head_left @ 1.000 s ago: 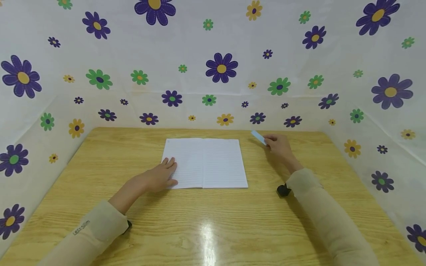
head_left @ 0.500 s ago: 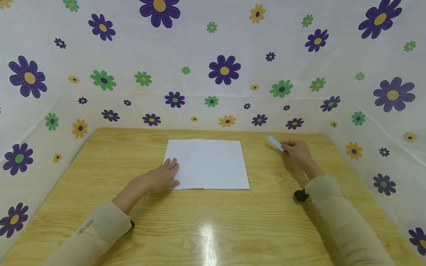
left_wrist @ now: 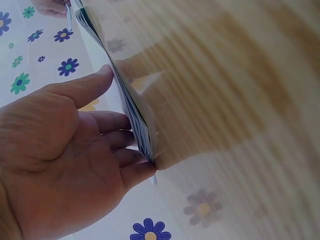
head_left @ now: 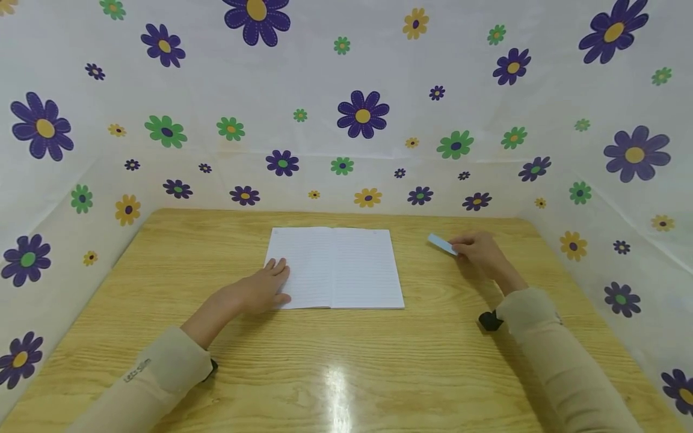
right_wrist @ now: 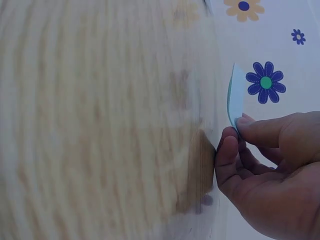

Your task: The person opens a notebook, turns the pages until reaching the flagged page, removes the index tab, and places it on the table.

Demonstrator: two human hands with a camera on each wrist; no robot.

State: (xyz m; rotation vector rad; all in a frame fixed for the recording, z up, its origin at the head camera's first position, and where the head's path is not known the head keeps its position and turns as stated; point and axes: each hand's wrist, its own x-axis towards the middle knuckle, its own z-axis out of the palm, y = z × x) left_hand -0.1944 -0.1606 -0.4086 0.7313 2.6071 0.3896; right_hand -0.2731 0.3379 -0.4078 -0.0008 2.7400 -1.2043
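Observation:
An open lined notebook (head_left: 357, 270) lies flat near the middle of the table, both pages blank apart from their ruling. My left hand (head_left: 262, 288) rests on its lower left edge with fingers extended; in the left wrist view the fingers and thumb lie along the side of the notebook (left_wrist: 131, 107). To the right of the notebook, my right hand (head_left: 483, 255) pinches one end of a light blue paper strip (head_left: 441, 244) between thumb and fingers. The right wrist view shows the strip (right_wrist: 237, 97) folded or layered, standing up from the fingertips close to the tabletop.
The glossy wooden table (head_left: 271, 373) reflects light near its front. A white flower-print cloth (head_left: 303, 72) encloses the back and both sides. A black device (head_left: 489, 320) sits at the right wrist.
My right hand has moved right, away from the notebook, with the blue paper strip, then lowered slightly. My left hand stays on the notebook.

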